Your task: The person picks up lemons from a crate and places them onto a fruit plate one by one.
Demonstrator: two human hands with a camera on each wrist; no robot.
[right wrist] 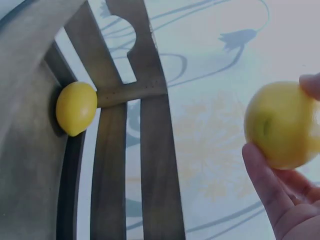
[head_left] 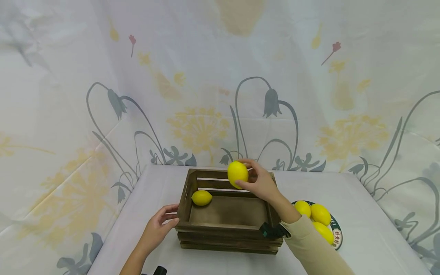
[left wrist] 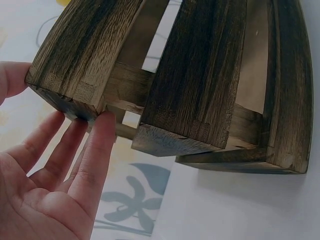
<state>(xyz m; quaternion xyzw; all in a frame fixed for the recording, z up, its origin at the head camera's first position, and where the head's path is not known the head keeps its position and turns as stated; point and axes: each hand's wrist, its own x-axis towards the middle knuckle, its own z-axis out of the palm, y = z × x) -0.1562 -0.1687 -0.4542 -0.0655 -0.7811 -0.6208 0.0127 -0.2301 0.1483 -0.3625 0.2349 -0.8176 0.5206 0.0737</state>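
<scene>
My right hand [head_left: 262, 185] holds a yellow lemon [head_left: 237, 174] between thumb and fingers, raised over the back right part of a brown slatted wooden crate [head_left: 228, 227]. In the right wrist view the held lemon [right wrist: 280, 125] appears at the right edge, pinched by the fingertips. A second lemon [head_left: 201, 198] lies inside the crate, in its back left corner. At the crate's left side, my left hand [head_left: 155, 229] grips the upper front corner. The left wrist view shows thumb and fingertips against the end of the top slat [left wrist: 85, 65].
To the right of the crate stands a round plate [head_left: 337, 235] with a dark green patterned rim. Several lemons [head_left: 321, 214] sit on it, partly behind the right sleeve [head_left: 317, 246]. A white tabletop [head_left: 364, 198] lies below, with a flower-printed cloth [head_left: 213, 76] behind.
</scene>
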